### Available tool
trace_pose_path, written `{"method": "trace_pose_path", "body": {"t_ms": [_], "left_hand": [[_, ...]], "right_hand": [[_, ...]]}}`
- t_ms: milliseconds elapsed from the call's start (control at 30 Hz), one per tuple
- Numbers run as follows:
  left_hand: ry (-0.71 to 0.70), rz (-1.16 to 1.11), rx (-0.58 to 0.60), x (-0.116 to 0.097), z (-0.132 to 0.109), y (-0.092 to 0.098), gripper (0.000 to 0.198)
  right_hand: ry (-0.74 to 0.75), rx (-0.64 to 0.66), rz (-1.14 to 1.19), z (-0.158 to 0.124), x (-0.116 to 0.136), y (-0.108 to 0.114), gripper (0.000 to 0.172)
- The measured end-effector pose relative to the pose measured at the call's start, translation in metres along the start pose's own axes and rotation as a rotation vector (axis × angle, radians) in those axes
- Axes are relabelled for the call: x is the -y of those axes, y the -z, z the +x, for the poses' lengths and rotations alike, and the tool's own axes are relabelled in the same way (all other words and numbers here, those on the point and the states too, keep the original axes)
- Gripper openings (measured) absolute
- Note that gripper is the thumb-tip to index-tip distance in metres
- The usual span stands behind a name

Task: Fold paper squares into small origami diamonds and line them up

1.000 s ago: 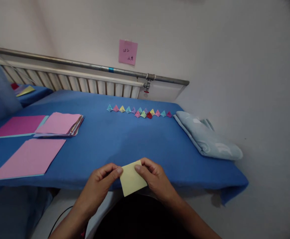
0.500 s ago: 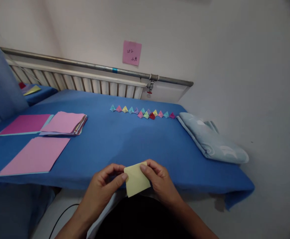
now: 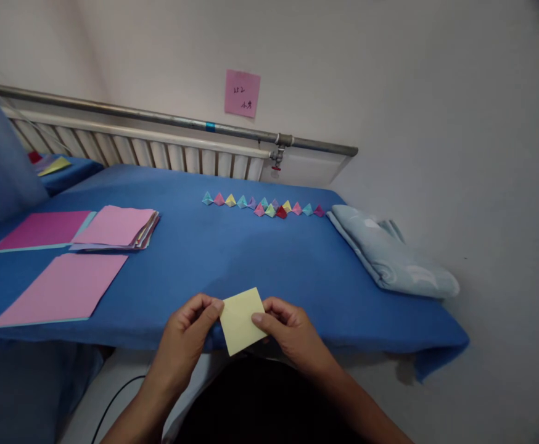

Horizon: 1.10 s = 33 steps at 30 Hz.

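Note:
A square of pale yellow paper (image 3: 242,320) is held up near the front edge of the blue-covered table. My left hand (image 3: 187,333) pinches its upper left corner between thumb and fingers. On the opposite side my right hand (image 3: 292,333) grips the paper's right edge, thumb on the face toward me and fingers behind. Further back lies a row of small folded paper pieces (image 3: 270,211) in blue, pink, yellow, purple, green and red, a few set in a second line in front.
Pink sheets (image 3: 61,290), a magenta sheet (image 3: 42,229) and a stack of coloured paper (image 3: 115,226) lie on the left. A folded light blue blanket (image 3: 390,256) rests at the right. Behind the table (image 3: 181,265) run a radiator (image 3: 158,154) and a metal pipe (image 3: 140,115).
The yellow paper has turned and risen slightly to the left. My left hand has shifted to its upper left corner, and my right thumb sits lower along the right edge.

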<state>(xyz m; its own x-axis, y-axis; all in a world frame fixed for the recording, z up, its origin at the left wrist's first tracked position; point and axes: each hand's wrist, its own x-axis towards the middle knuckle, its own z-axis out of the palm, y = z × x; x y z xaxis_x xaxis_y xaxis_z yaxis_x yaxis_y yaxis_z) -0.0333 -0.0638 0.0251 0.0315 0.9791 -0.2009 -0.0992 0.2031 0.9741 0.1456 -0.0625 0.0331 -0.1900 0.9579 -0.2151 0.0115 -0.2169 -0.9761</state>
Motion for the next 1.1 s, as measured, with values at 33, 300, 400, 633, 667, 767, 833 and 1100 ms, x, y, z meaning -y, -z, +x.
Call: {"method": "trace_pose_path", "body": {"t_ms": [33,300,400,633,667,767,833,1100], "left_hand": [[0.018,-0.026,0.005,0.001,0.0,0.0,0.028],[0.114,-0.11,0.21,0.008,-0.002,-0.006,0.025],[0.109,-0.101,0.192,0.005,-0.002,-0.007,0.025],[0.122,0.022,0.23,0.0,-0.003,-0.011,0.031],[0.122,0.036,0.228,0.001,-0.003,-0.011,0.031],[0.094,0.122,0.241,0.004,-0.003,-0.009,0.031],[-0.004,0.257,0.191,0.006,-0.002,-0.005,0.029],[-0.84,0.905,0.025,0.024,0.022,0.015,0.029]], "right_hand": [[-0.008,-0.005,-0.009,0.001,-0.001,0.0,0.025],[0.007,-0.043,-0.003,0.0,-0.002,-0.002,0.019],[0.009,-0.051,0.067,0.0,-0.002,0.0,0.025],[0.033,-0.148,0.096,0.002,-0.005,0.001,0.032],[0.033,-0.151,0.093,0.003,-0.005,0.001,0.032],[0.038,-0.165,0.085,0.003,-0.007,0.002,0.033],[0.042,-0.176,0.078,0.004,-0.008,0.003,0.033],[0.099,-0.174,-0.322,0.021,-0.007,0.011,0.034]]}}
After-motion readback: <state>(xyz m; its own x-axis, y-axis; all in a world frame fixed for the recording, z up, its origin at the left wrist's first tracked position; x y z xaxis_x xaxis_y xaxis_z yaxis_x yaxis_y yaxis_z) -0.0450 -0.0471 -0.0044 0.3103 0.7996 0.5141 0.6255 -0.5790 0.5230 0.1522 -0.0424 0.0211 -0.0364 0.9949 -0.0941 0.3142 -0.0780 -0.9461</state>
